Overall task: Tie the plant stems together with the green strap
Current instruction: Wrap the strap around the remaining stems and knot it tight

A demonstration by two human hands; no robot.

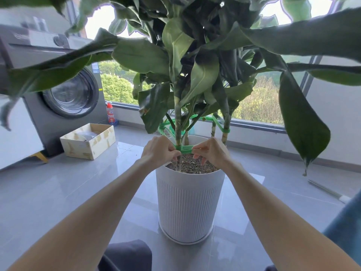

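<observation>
Where the fingers (174, 151) of the left hand (159, 151) meet the front stem (178, 122), they are curled and pinch one end of the green strap (184, 147). On the right hand (211, 152), thumb and forefinger pinch the other end; the remaining fingers are loosely curled below, over the soil (192, 165).

The strap section between the hands is taut, roughly level, and crosses the front stem just above the soil. Cannot tell whether this section is knotted.

More green strapping runs higher up and further back among the stems: a coil at the left and a band round the right stem (226, 122).

The stems stand in a white ribbed pot (189, 204) on a grey tiled floor (58, 188), with large dark leaves (140, 55) overhead.

Left of the pot, an open cardboard box (88, 142) sits on the floor. Behind it is a grey front-loading washing machine (66, 90). A red-labelled bottle (111, 115) stands below the window (259, 106).

Both forearms are bare.
</observation>
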